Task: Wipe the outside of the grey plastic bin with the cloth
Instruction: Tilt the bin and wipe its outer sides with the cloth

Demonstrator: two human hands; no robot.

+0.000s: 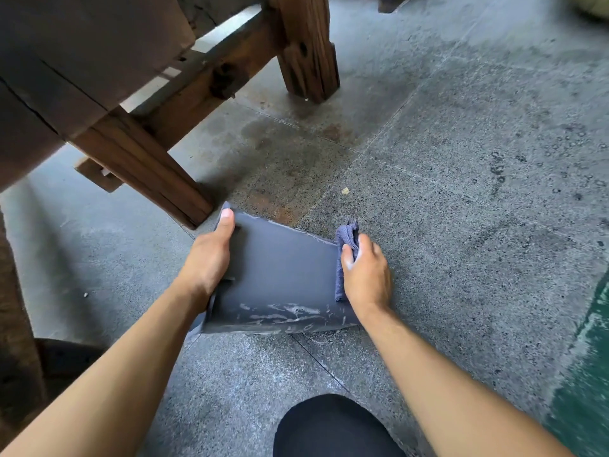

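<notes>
Down on the speckled concrete floor (461,159), the grey plastic bin (280,275) lay tipped beside a wooden table leg (158,179), pale smears along its near edge. Your left hand (211,255) clasped the bin's left side, thumb over the far corner. Your right hand (365,275) held the bunched blue-grey cloth (346,239) pressed against the bin's right side.

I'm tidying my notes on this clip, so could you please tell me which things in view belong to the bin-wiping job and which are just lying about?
Part of the job:
grey bin
cloth
left hand, steadying the bin
right hand, pressing the cloth to its side

Just lying about:
wooden bench
small scrap on the floor
</notes>
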